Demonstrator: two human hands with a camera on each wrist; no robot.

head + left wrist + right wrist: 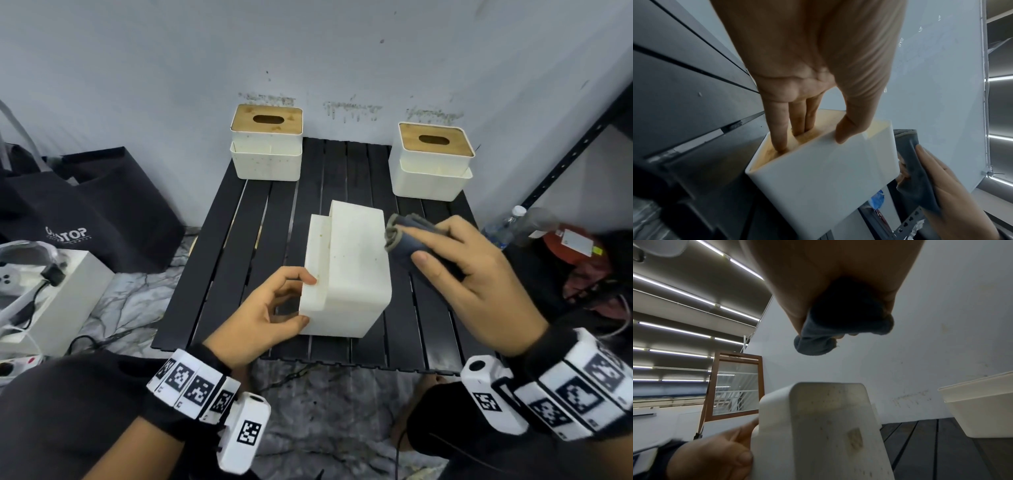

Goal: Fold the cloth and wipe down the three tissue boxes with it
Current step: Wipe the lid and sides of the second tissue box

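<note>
Cloth [411,245] is already folded into a thick dark wad, and the right hand [479,281] has it clamped between thumb and fingers, held just beside the right face of the near box [346,270]. Can't tell from any view whether it's actually touching the plastic yet; the right wrist view shows it hanging above the box with a gap.

That box is tipped over in the middle of the slatted table [219,246], bottom facing up. Left hand [270,308] is gripping its left end: the left wrist view shows fingers [781,129] tucked down inside the opening and the thumb [849,128] pressed on the outside wall, so it's pinching the wall.

Handling-wise, I'd guess the box is light, hollow, stiff plastic with smooth, kinda slippery sides, so it'll skate on the slats if you scrub without bracing it. Pinching the wall looks like the right call. The underside has specks and a smudgy patch [855,439], so that probably needs some pressure. Cloth is soft and floppy, so grab it across the folds or it'll come undone.

The other two boxes, left [266,147] and right [433,161], sit upright at the back by the wall with wooden lids on, well apart.
</note>
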